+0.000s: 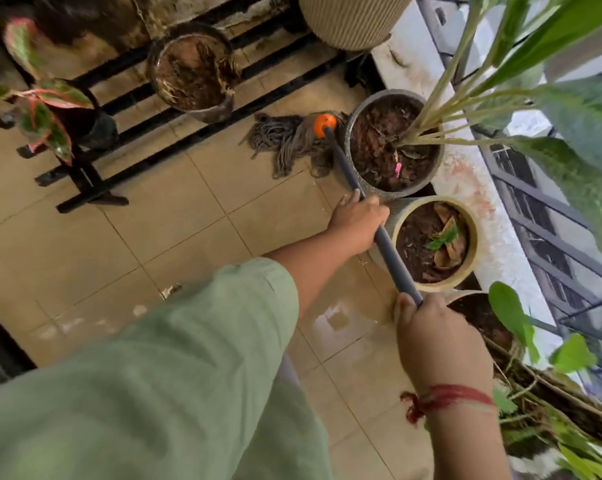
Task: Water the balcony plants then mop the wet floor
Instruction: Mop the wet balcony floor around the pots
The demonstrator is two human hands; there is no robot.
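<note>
Water lies in a shiny puddle (341, 322) on the beige tiled floor (188, 220), on your side of the round grey pot holding the tall green-leaved plant (389, 94), and that pot is the mark to steer by. You hold the mop with the dark grey handle, orange socket and grey string head (348, 174) in both hands, set apart along the shaft. Your left hand (358, 220) wraps the handle just beside the grey pot's near rim. Your right hand (431, 334), a red thread (445, 398) at its wrist, clamps the handle's end farther back from the pot, near the puddle. That spacing looks deliberate: the forward hand steers, the rear one drives. The string head lies spread on the tiles to the left of the grey pot, touching or almost touching its wall, I cannot tell which. It sits there, I judge, to catch runoff at the pot's foot. The handle slants past the pot's left side and past the round cream pot with dark soil and a small green sprout (431, 200), which stands just beside the grey pot on your side. Soil in both looks dark, so watering seems done and mopping is the step in hand. The puddle is not yet wiped. Drawing the head back from the grey pot toward it looks like your next stroke, minding the cream pot.
</note>
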